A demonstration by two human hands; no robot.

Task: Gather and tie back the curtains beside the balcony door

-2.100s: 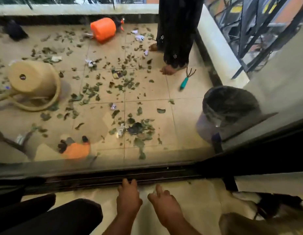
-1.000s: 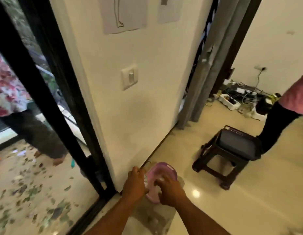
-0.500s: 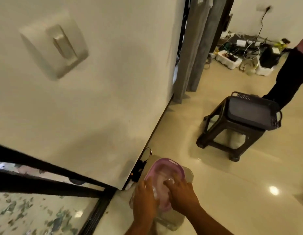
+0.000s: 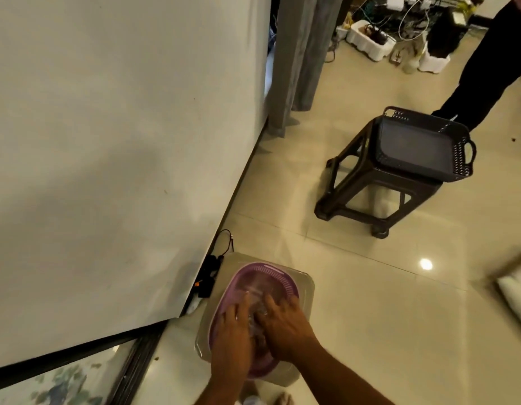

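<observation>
Both my hands are down in a purple bowl (image 4: 262,283) that sits inside a clear tub (image 4: 307,290) on the tiled floor (image 4: 370,317), just beside the foot of the white wall (image 4: 122,141). My left hand (image 4: 231,340) lies palm-down over the near left part of the bowl, fingers spread and pointing away from me. My right hand (image 4: 282,325) is just beside it, touching it, fingers reaching toward the bowl's middle. Something pale and blurred lies under the fingertips; I cannot tell what it is, or whether either grip is closed on it.

The grey curtains (image 4: 294,54) hang well apart from my hands, at the far end of the wall, falling straight to the floor, loose. At the lower left the dark door frame (image 4: 131,372) meets the wall.

A dark stool (image 4: 352,200) stands to the right of the curtains with a dark basket (image 4: 414,147) on top. Behind it is another person's dark trouser leg (image 4: 487,68). Cables (image 4: 411,13) and white boxes (image 4: 370,39) lie farther back.
</observation>
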